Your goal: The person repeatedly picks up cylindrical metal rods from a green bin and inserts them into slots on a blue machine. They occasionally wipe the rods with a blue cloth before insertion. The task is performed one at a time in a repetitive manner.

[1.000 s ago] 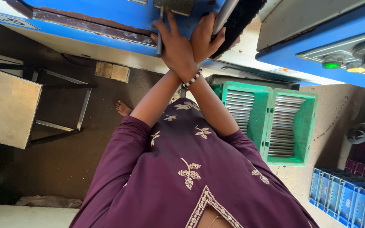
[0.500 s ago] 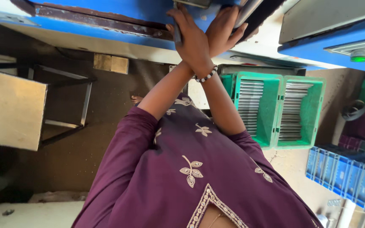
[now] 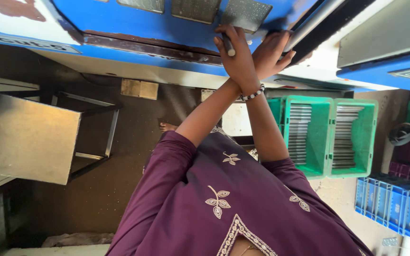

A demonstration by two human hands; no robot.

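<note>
Rod (image 3: 228, 45), short dark one, pinched in left hand (image 3: 237, 61), up against blue machine panel (image 3: 167, 28) just under grey textured plate (image 3: 245, 14). Arms crossed at wrists, beaded bracelet (image 3: 254, 93) on one. Right hand (image 3: 271, 54) behind it, fingers spread on panel beside long steel bar (image 3: 312, 23), holding nothing far as visible. Below: green crates (image 3: 328, 137) full of metal rods, blue crates (image 3: 395, 208), metal stool (image 3: 29, 137).

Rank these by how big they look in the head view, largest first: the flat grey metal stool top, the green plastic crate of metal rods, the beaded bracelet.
1. Flat grey metal stool top, by a modest margin.
2. Green plastic crate of metal rods; it may sit at a different distance from the camera than the stool, so true size is unsure.
3. Beaded bracelet, clearly smallest, on the crossed wrists.
</note>
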